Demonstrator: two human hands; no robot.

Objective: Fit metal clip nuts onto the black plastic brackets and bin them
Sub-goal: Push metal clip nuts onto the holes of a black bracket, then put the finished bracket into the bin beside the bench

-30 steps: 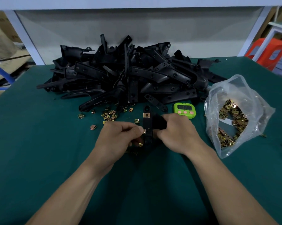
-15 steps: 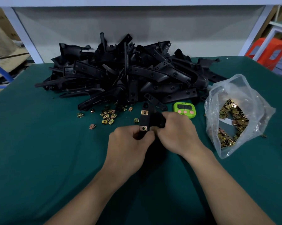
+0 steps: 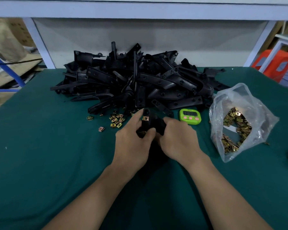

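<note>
**Bracket held end-on between both hands, second clip nut under the left thumb**

The black plastic bracket (image 3: 154, 123) is clear of the green table (image 3: 40, 155), between the two hands, in front of the pile of brackets (image 3: 136, 83). Its long axis runs away from the person, far end tipped up toward the pile. The left hand (image 3: 133, 143) grips the near end, with the thumb (image 3: 150, 131) curled over the front and the index finger (image 3: 138, 116) stretched up the bracket's left edge. The right hand (image 3: 178, 140) has its fingers curled round the wider right side, steadying it.

One brass clip nut (image 3: 145, 118) sits on the far end. A second clip nut (image 3: 142, 133) shows at the near end, just below the left thumb, so the left hand is nearer to it. How fully it is seated I cannot tell.

A second ago the left hand was pinching a nut against the bracket's edge. Half a second ago it had wrapped round the near end. Now its index finger has straightened toward the far end.

Loose clip nuts (image 3: 116, 119) lie just left of the hands. A green timer (image 3: 190, 116) and a clear bag of clip nuts (image 3: 237, 123) lie to the right. No bin is in view
</note>
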